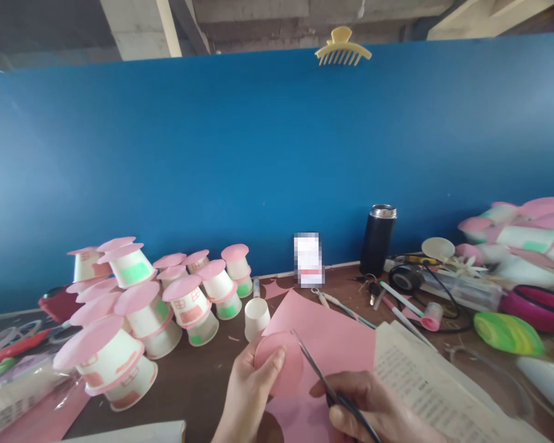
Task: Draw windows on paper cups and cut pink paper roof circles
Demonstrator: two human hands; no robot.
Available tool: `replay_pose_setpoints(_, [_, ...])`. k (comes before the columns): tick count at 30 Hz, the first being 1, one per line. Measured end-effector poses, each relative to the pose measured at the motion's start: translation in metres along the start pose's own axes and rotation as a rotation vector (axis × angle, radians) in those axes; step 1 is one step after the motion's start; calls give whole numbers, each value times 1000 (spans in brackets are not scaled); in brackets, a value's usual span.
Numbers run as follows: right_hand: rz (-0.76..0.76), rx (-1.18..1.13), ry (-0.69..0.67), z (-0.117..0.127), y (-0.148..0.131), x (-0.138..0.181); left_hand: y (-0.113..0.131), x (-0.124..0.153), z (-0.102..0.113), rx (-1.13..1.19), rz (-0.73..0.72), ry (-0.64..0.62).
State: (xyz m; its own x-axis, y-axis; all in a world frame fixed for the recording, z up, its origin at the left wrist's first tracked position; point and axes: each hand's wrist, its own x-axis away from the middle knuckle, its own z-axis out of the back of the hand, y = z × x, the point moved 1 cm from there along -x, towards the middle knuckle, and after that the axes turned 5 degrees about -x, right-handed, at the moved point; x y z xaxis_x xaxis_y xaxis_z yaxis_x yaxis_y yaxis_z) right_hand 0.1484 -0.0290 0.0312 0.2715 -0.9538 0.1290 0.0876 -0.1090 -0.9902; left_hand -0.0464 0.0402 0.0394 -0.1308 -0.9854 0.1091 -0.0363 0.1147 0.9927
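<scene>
My left hand [257, 381] pinches a round pink paper disc [281, 360], thumb on top of it. In my right hand [364, 403] is a pair of scissors [311, 360], its blades pointing up and left beside the disc's right edge. Behind and below both hands lies a larger pink paper sheet [337, 329]. A plain white paper cup [256, 319] stands just beyond my left hand. To the left, several white paper cups with pink disc tops [184, 301] are stacked in pairs, some with drawn windows and green patches.
A black flask [378, 240] stands by the blue partition [240, 154], where a yellow hair claw [343, 48] hangs. At right are a printed sheet [425, 381], keys [373, 292], markers [401, 300], a magenta bowl [535, 307] and a pile of decorated cups [529, 237].
</scene>
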Motion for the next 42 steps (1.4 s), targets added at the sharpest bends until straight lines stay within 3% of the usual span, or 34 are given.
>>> replay_pose_setpoints(11, [-3,-45,-32,3,4,-3,-1,3,-3,151,59,-127])
replay_pose_setpoints(19, [-29,-60,33,1,2,0,-5,1,-4,265,94,-206])
replay_pose_setpoints(25, [-13,-70,-16,3,9,-1,-6,0,-4,266,90,-259])
replay_pose_setpoints(36, [-9,-4,104,0,0,4,2,7,-7,350,98,-298])
replay_pose_setpoints(42, [-8,-1,80,0,0,3,2,7,-4,299,61,-320])
